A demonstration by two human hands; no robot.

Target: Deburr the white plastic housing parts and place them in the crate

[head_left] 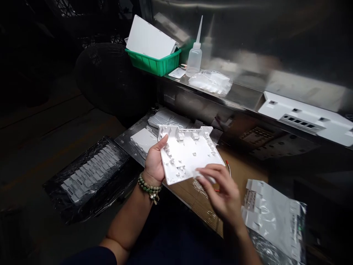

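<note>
A white plastic housing panel (190, 152), with clips and small posts on its upturned inner side, is tilted in front of me. My left hand (154, 162) grips its left edge, thumb on the inner face and a beaded bracelet at the wrist. At the panel's lower right edge, my right hand (222, 189) pinches a small white piece (199, 174) between thumb and fingers. That piece is blurred, and I cannot tell its kind. A tool's red handle (227, 163) shows beside the right hand; the rest is hidden.
Below lies cardboard (193, 198). Bagged white panels (275, 217) are at right, and a black-wrapped row of panels (91, 171) at left. The metal shelf holds a green bin (154, 64), a nozzle bottle (194, 59), a plastic bag (211, 81) and another white housing (306, 117).
</note>
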